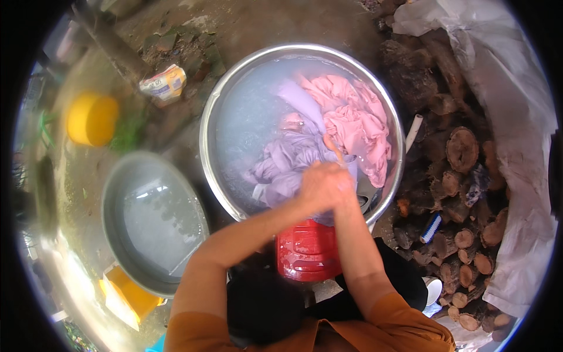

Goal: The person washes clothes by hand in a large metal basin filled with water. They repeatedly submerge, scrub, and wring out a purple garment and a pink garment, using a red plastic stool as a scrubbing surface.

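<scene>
My left hand (317, 188) and my right hand (345, 187) are pressed together, overlapping and blurred, over the near side of a wide metal basin (210, 152). They appear to grip a bunched wet lavender cloth (286, 154); their fingers are largely hidden. Some of that cloth hangs below the hands onto a red plastic washboard (308, 251), which leans at the rim. A narrow orange-tan shape (334, 147) juts out beyond the hands; I cannot tell what it is. Wet pink cloth (352, 121) lies at the basin's right side in cloudy, soapy water (248, 114).
A grey tub (110, 211) of water stands at the left. Beyond it is a yellow container (92, 119), and a yellow box (132, 295) sits nearer. Stacked logs (462, 149) line the right, with a blue-and-white brush (431, 228) on them and plastic sheeting (523, 132) alongside.
</scene>
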